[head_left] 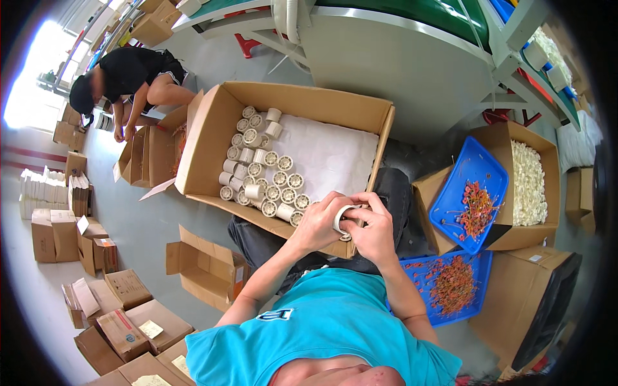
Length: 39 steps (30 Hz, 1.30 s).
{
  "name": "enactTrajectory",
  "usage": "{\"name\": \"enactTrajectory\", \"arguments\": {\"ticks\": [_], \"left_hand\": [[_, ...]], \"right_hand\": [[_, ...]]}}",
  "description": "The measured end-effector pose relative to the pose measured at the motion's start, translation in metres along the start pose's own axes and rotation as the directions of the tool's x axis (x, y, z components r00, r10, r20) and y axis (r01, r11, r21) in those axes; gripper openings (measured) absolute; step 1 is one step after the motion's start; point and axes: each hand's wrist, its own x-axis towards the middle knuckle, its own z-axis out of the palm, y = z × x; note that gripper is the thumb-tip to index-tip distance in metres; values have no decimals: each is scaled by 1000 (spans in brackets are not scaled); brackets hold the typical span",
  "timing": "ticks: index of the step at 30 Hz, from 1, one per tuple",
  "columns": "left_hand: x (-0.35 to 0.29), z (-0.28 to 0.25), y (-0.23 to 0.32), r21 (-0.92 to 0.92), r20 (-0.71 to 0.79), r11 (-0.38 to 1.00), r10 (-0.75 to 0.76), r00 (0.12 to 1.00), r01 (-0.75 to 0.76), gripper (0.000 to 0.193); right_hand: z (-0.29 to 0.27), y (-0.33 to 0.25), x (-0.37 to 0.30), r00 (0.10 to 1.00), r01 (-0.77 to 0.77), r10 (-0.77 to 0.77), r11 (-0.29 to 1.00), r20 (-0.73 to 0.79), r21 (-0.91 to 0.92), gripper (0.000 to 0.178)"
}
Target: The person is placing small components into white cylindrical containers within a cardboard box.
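Note:
Over the near right corner of a large open cardboard box (290, 90), my left hand (318, 224) and my right hand (373, 231) come together around a white cylindrical plastic part (339, 219). The left fingers wrap its left side. My right fingers grip its right side and rim, and some reach over the opening. Whether they also hold something small inside it is hidden. Several similar white spool-like parts (273, 193) lie in the box, crowded at its left and near sides. A white sheet (335, 151) covers part of the box floor.
At the right, a blue tray (444, 186) holds red-orange wired pieces, tilted beside a box of small cream-coloured parts (529, 186). A lower blue tray (444, 317) holds more. A co-worker (132, 80) bends over boxes at far left. Cartons (119, 334) stack lower left; a workbench (399, 71) stands behind.

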Motion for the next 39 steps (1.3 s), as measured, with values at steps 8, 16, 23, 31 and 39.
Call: {"name": "enactTrajectory", "arguments": {"ticks": [8, 16, 23, 31, 39], "left_hand": [[-1, 2, 0, -43, -37, 999, -5, 999, 3, 51], [1, 2, -3, 4, 22, 998, 62, 998, -62, 50], [7, 4, -3, 81, 70, 992, 94, 993, -99, 51], [8, 10, -7, 25, 74, 997, 70, 995, -72, 56], [11, 10, -3, 51, 93, 989, 135, 986, -141, 54]], "right_hand": [[-3, -6, -2, 999, -42, 42, 999, 0, -2, 23], [2, -2, -6, 990, 116, -123, 988, -62, -106, 19], [1, 8, -5, 967, 210, -223, 971, -123, -113, 20], [-1, 12, -6, 993, 5, 16, 985, -119, 170, 19], [-3, 16, -11, 984, -123, 158, 938, -84, 325, 18]]}}
